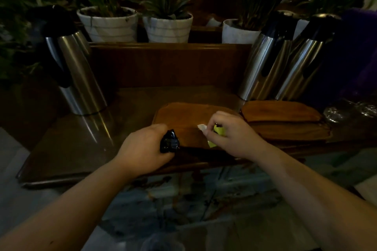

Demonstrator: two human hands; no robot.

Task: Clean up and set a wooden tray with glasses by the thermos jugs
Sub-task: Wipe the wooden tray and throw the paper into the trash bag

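My left hand clenches a crumpled black wrapper; my right hand pinches yellow-and-white scraps above the flat brown wooden tray

Dark glossy wooden table, raised back panel at rear. Directly on it: steel thermos jug with black top, left; two more thermos jugs standing close together, right rear; wooden tray at centre near front edge; second wooden tray just beside it to right, atop another; clear glassware, blurred, far right
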